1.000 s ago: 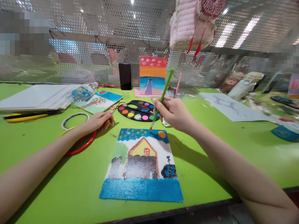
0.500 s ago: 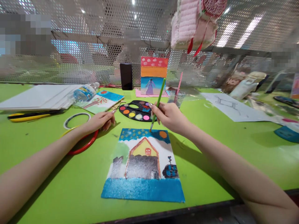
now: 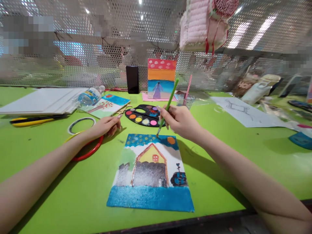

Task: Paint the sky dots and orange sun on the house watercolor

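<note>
My right hand (image 3: 180,122) pinches a green-handled paintbrush (image 3: 167,105), whose tip rests on the dark blue sky of a glittery painted house picture (image 3: 149,175), left of its orange moon. My left hand (image 3: 104,126) lies on the green table (image 3: 73,188) with its fingers loosely curled, holding nothing I can see. Its wrist is above a red ring (image 3: 89,151), and its fingertips are near a black watercolour palette (image 3: 143,116).
Behind the palette stand a small painted board (image 3: 161,78), a black phone (image 3: 132,79) and a plastic cup (image 3: 185,101) with a pink brush. To the left lie white boards (image 3: 41,100), a water bottle (image 3: 89,96) and a yellow-handled tool (image 3: 31,121). A pencil sketch (image 3: 246,112) lies right.
The whole scene has drifted slightly right in the view. My right hand has shifted a little, with the brush tip staying at the picture's top edge. My left hand stays in place.
</note>
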The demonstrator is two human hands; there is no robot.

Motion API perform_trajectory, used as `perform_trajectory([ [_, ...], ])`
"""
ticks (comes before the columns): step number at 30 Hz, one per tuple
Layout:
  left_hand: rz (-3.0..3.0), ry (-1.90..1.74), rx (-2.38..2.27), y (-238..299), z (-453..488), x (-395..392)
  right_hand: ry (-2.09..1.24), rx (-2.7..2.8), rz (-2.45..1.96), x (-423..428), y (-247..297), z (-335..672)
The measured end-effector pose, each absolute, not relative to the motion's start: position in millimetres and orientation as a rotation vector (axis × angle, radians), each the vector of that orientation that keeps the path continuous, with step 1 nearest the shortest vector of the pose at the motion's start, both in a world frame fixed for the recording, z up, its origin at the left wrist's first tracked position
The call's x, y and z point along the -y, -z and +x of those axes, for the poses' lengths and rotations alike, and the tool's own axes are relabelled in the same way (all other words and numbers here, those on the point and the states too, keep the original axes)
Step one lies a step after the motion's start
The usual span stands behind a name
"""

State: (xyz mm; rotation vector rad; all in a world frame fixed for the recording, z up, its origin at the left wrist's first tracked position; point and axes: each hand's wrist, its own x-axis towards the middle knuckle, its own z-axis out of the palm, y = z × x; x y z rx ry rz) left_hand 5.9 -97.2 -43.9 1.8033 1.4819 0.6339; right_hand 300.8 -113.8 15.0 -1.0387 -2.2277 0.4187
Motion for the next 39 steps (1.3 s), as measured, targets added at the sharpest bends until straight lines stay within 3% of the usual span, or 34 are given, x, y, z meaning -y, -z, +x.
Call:
perform_trajectory([
  [39,1.824,-0.636,-1.456,45.8,3.3,95.1,-0.397,2.054,-0.991,106.5,-1.9,300.2],
])
